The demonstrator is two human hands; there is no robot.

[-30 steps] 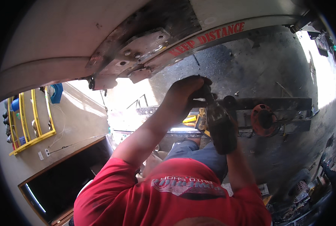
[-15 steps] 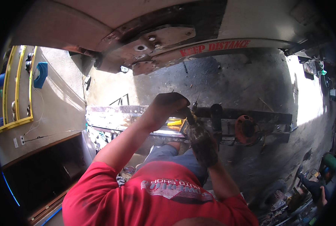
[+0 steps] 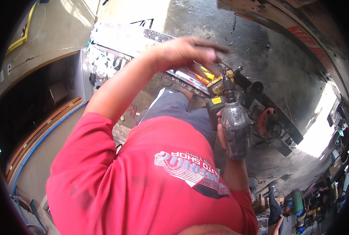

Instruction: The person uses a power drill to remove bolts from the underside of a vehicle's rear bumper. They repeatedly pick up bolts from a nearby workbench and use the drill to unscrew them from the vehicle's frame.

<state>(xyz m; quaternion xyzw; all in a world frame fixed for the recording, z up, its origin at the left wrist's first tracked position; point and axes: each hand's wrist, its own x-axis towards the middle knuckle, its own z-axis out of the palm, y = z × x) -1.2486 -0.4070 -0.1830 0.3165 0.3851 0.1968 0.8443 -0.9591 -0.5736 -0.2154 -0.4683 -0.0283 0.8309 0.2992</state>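
Grey-and-black, round-bodied power wrench is in front of the torso, over the near side of the bench, black cylindrical metal nose pointing away from the body. Bare right hand is wrapped round its handle, clamped; trigger finger hidden, can't tell. Black block battery with yellow label sticks out toward the left.

Bare left hand: fingers apart, blurred, nothing visible in it, near the nose.

My read on handling: looks heavy for one hand, so keep the wrist straight and elbow in. Trigger finger off while the left is near the nose; anything that spins there can catch fingers.

Nose overlaps the yellow-and-black cordless drill in view; contact unclear, so I'd leave clearance. Yellow-handled tools lie beside it on the long, dark metal bench. Further right, round orange-red reel: mind it too.
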